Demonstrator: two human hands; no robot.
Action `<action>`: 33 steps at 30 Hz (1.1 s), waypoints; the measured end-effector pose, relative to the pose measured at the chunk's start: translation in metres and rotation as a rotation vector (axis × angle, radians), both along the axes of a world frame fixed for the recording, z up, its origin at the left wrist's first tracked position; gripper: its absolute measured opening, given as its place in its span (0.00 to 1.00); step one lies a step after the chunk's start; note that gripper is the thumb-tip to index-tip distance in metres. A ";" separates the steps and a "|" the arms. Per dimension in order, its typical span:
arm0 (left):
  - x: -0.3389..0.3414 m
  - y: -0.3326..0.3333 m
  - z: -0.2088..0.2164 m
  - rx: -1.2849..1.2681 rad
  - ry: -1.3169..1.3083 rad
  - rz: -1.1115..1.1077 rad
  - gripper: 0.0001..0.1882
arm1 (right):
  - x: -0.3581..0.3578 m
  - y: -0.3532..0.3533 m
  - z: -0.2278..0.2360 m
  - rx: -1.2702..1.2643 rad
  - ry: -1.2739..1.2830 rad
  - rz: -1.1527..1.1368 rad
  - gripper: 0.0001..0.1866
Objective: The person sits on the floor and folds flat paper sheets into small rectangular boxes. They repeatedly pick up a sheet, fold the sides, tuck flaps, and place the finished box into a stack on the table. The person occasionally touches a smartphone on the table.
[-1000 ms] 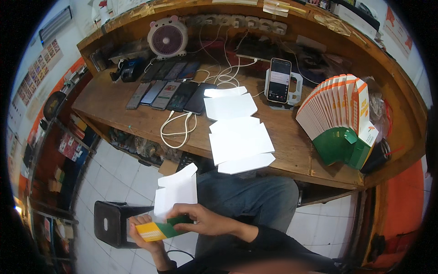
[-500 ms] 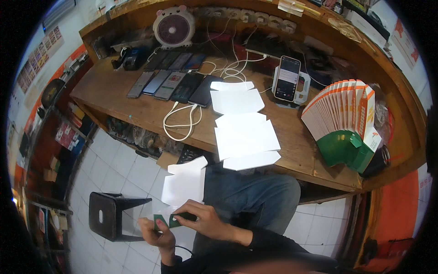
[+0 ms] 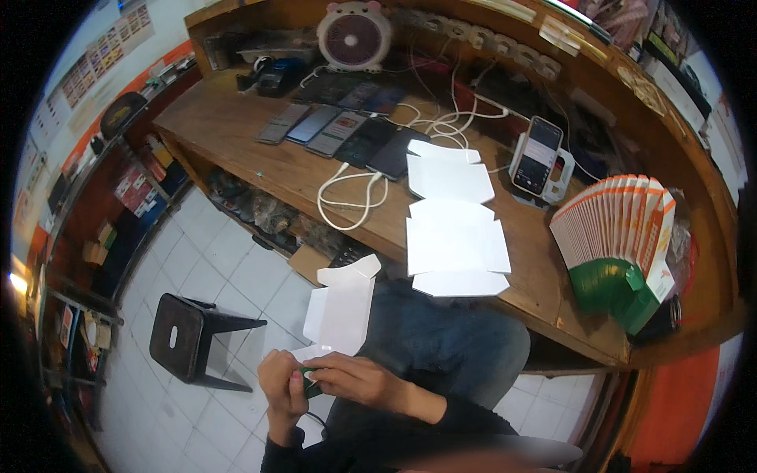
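Above my lap, both hands are closed on a small piece of green card [image 3: 313,387], largely hidden by my fingers. My left hand [image 3: 282,388] pinches it with the thumb turned up. From the other side, my right hand [image 3: 359,380] grips it with the fingers pressed together, close against the left. Just beyond the hands lies an unfolded white carton blank [image 3: 341,311] with cut flaps; it seems joined to the green card, though the join is hidden. Another opened white carton blank [image 3: 457,244] lies across the desk's front edge.
On the wooden desk [image 3: 296,185] lie several phones [image 3: 339,134] with white cables [image 3: 351,206]. A lit phone [image 3: 541,156] leans on a stand. Fanned green, white and orange cartons [image 3: 611,236] stand at the right. A fan [image 3: 354,38] is at the back, a black stool [image 3: 185,339] at left.
My hands have come together, covering more of the green card; earlier, two green parts showed with a gap between them. The whole view has shifted, so the desk appears further right.
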State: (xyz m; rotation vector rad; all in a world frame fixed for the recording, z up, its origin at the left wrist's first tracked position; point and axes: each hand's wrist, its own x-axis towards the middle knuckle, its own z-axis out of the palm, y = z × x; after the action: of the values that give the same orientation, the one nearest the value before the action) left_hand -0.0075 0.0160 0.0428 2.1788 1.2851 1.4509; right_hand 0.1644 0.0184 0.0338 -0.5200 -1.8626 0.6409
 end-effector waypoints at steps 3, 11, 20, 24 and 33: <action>-0.008 -0.002 -0.002 0.111 0.069 -0.091 0.08 | 0.003 -0.006 0.005 -0.104 -0.057 0.036 0.13; -0.006 -0.001 0.008 0.100 0.033 -0.065 0.05 | 0.006 -0.011 0.000 -0.003 -0.061 0.039 0.18; -0.001 -0.004 -0.002 0.054 0.006 -0.076 0.06 | 0.003 -0.009 -0.008 0.180 -0.037 -0.059 0.18; 0.000 -0.001 0.000 0.108 0.065 -0.086 0.04 | 0.003 -0.013 -0.006 0.019 -0.121 -0.071 0.18; 0.004 0.008 0.008 0.197 0.110 -0.187 0.05 | 0.015 -0.017 0.013 -0.187 -0.042 -0.074 0.16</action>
State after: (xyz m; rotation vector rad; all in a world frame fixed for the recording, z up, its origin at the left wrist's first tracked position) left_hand -0.0035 0.0238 0.0511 2.4613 0.9738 1.4554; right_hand 0.1790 0.0016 0.0464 -0.7261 -1.8228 0.7641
